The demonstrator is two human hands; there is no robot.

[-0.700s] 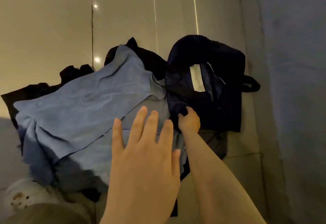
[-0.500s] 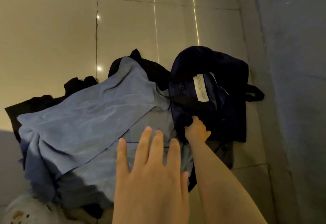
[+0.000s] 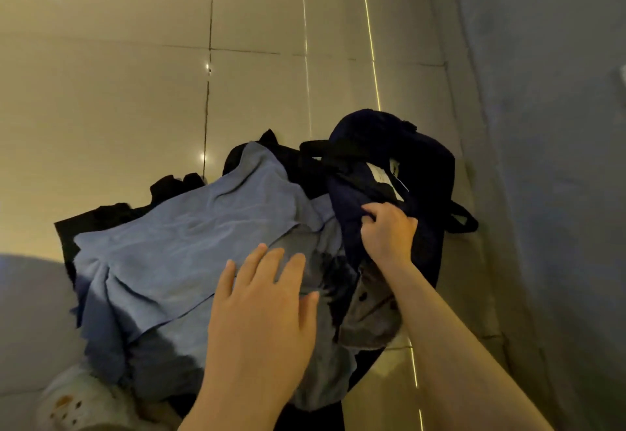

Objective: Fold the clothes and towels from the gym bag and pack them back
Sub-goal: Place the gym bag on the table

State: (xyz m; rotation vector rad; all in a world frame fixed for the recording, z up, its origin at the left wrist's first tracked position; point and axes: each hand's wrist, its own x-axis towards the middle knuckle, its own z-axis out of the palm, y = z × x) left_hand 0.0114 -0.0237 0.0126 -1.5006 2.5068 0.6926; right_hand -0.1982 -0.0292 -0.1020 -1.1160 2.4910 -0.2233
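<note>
A dark navy gym bag (image 3: 416, 159) lies on the tiled floor at the right, its white inner label (image 3: 381, 176) showing. My right hand (image 3: 389, 230) grips the bag's near rim with curled fingers. A light blue towel (image 3: 189, 244) is spread over a heap of clothes to the left of the bag. Black garments (image 3: 169, 186) stick out behind the towel. My left hand (image 3: 261, 312) hovers flat, fingers straight, over the near part of the blue heap. A grey buttoned garment (image 3: 369, 315) lies under my right forearm.
A grey wall (image 3: 548, 159) runs along the right, close to the bag. Glossy beige floor tiles (image 3: 118, 91) stretch behind and left of the heap. A white spotted shoe (image 3: 78, 400) shows at the bottom left.
My right hand has shifted up along the bag's rim and pulled it, so the bag's mouth now leans and a black strap shows at its far side. The view has tilted down.
</note>
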